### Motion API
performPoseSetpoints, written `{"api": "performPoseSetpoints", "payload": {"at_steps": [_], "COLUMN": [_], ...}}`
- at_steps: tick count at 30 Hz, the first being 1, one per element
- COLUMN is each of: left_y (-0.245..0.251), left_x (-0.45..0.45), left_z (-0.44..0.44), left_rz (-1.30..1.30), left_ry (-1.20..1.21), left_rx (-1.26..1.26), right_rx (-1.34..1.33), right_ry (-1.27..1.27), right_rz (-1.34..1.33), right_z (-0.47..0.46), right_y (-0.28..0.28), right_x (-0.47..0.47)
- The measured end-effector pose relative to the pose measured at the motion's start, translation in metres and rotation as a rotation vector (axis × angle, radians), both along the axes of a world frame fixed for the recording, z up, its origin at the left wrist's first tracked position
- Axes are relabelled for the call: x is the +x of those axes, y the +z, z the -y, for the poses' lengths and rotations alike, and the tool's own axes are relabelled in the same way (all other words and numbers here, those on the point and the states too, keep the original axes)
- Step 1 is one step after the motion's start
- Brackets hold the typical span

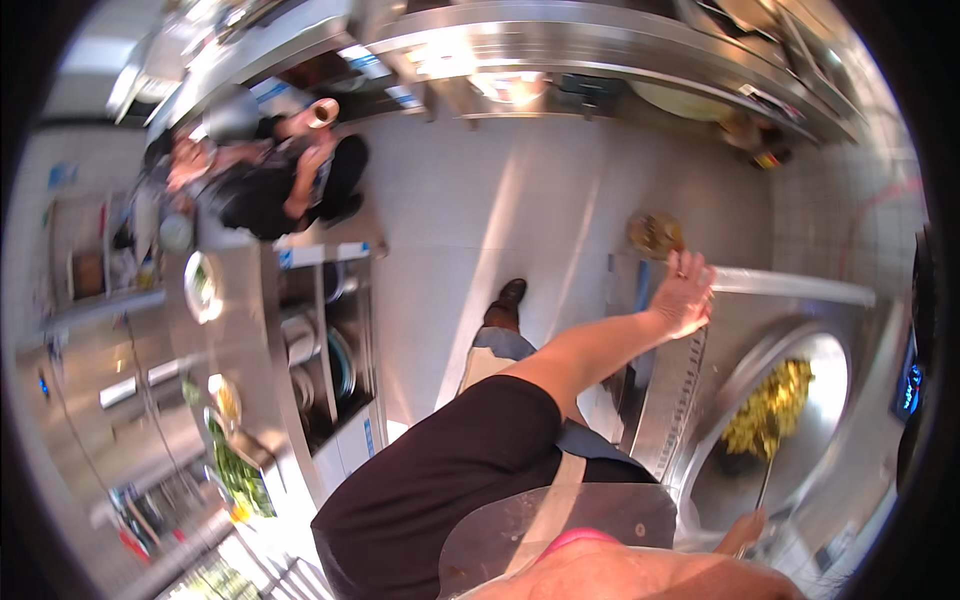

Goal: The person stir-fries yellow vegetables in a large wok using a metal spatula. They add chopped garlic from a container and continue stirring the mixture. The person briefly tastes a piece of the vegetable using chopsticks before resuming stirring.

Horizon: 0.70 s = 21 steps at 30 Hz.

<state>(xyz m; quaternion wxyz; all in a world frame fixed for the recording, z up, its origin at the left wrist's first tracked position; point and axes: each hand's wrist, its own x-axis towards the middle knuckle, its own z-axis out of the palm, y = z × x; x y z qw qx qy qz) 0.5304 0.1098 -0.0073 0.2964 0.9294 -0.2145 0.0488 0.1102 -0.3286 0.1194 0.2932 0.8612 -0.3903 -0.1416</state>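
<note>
My left arm stretches across to the right, and my left hand (682, 292) is at the near corner of the steel cooking station (686, 405). Right beyond its fingertips is a blurred brown and amber object (655, 234); whether the fingers hold it is unclear. Low at the right, my right hand (742, 529) grips the thin handle of a metal cooking utensil (766, 476). The utensil's head is at the lower edge of a heap of yellow chopped food (772, 409). That food lies in a large metal wok (829, 360) set in the station.
Another person (262, 180) in dark clothes stands at the upper left. Steel counters (255, 345) run down the left, with shelved pans (300, 337) and a container of greens (240, 472). Along the top runs a steel worktop (600, 45). Grey floor (442, 217) lies between.
</note>
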Motion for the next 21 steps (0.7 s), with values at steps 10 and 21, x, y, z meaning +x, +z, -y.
{"api": "performPoseSetpoints", "payload": {"at_steps": [10, 21], "left_y": [0.001, -0.017], "left_x": [-0.002, -0.002], "left_z": [0.01, 0.019], "left_rz": [0.137, 0.15], "left_ry": [-0.114, -0.064], "left_rx": [0.107, 0.48], "right_rx": [0.393, 0.512], "right_ry": [-0.625, -0.44], "right_rz": [-0.034, 0.154], "right_z": [0.003, 0.203], "right_y": [0.018, -0.091], "right_x": [-0.088, -0.009]}}
